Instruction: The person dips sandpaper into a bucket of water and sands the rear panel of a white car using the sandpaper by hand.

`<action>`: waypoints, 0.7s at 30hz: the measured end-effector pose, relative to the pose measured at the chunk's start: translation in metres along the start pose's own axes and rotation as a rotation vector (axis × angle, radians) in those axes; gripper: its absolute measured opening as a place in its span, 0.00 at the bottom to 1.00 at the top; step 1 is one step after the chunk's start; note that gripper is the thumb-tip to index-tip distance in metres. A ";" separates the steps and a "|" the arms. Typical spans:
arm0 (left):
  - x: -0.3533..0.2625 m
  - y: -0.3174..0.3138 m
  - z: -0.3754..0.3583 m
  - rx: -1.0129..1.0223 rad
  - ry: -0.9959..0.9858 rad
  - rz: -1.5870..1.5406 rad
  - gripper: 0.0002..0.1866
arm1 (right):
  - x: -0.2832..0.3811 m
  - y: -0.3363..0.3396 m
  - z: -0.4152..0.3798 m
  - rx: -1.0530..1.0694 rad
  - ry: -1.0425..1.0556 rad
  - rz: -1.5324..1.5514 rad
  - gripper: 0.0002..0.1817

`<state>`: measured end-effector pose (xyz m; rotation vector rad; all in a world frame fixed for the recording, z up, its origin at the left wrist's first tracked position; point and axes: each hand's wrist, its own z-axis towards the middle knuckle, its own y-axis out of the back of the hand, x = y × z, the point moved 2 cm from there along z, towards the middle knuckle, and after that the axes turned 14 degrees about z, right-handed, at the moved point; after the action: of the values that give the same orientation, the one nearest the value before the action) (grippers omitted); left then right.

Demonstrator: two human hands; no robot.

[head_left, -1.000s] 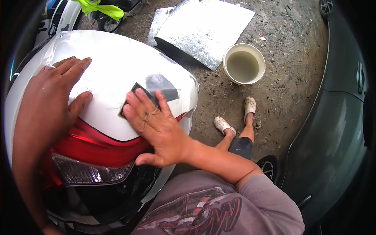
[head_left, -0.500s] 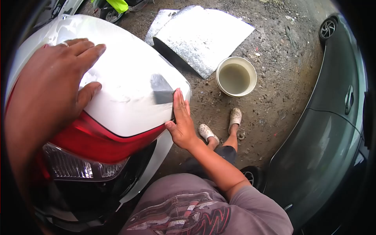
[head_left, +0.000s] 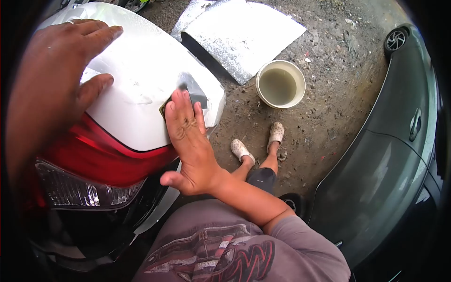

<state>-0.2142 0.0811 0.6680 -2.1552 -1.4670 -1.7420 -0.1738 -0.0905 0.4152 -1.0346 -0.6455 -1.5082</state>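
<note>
Rough brown ground [head_left: 324, 150], damp-looking and scattered with small stones and bits of litter, stretches out in front of you between two vehicles. On your right stands a dark green-grey car [head_left: 366, 188], with a spoked wheel [head_left: 395, 40] showing near its far end. Toward the top, a silvery sheet [head_left: 249, 37] lies on the dirt, its near edge lifted over dark shadow. Just beside its lower corner, a pale bucket [head_left: 301, 91] holds murky water [head_left: 277, 88]. Your speckled clogs [head_left: 241, 150] rest on the dirt below the bucket.

On your left, you work at the corner of a white vehicle. Its glossy white panel [head_left: 136, 70] curves down to a red lamp [head_left: 101, 155], with a clear ribbed lens [head_left: 80, 188] beneath that. Toward the panel's right edge sits a grey patch [head_left: 198, 93], darker at one spot near your fingertips.

Your left hand [head_left: 61, 66] is spread on the panel, thumb held apart; you can't tell how firmly it presses. Your right hand [head_left: 189, 141] lies flat with fingers extended and thumb stuck out sideways, covering most of a thin dark pad [head_left: 162, 110]. That pad is on the white panel, just beside the grey patch, one corner peeking out left of your fingers.
</note>
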 end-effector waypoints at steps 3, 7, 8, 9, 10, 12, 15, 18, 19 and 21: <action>0.000 0.012 0.005 0.112 0.000 -0.049 0.35 | -0.056 0.009 -0.025 -0.088 -0.246 -0.035 0.63; -0.009 0.017 0.004 0.120 0.019 -0.006 0.35 | -0.063 0.008 -0.032 -0.169 -0.415 0.046 0.63; -0.007 0.015 0.003 0.101 0.026 0.024 0.35 | -0.039 0.003 -0.023 -0.109 -0.239 0.000 0.63; -0.007 0.014 0.003 0.089 0.027 0.044 0.35 | -0.015 0.000 -0.012 -0.050 -0.056 -0.046 0.64; -0.006 0.013 0.004 0.076 0.028 0.063 0.35 | -0.002 -0.004 -0.010 -0.038 -0.040 0.024 0.63; -0.005 0.015 0.004 0.120 0.059 0.096 0.35 | -0.030 -0.002 -0.021 -0.029 -0.080 -0.094 0.63; -0.007 0.023 0.003 0.116 0.031 0.066 0.37 | -0.064 0.005 -0.035 -0.168 -0.336 0.066 0.64; -0.005 0.016 0.000 0.063 0.011 0.052 0.38 | -0.008 -0.003 -0.014 -0.096 -0.101 -0.008 0.63; -0.004 0.014 -0.001 0.045 0.007 0.056 0.38 | 0.009 -0.006 -0.010 -0.061 -0.071 -0.001 0.63; -0.002 0.017 0.000 0.060 0.010 -0.050 0.38 | -0.013 -0.003 -0.021 -0.091 -0.114 -0.047 0.63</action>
<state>-0.2035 0.0704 0.6750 -2.0957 -1.5636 -1.6973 -0.1824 -0.1011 0.3949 -1.1893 -0.6903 -1.5399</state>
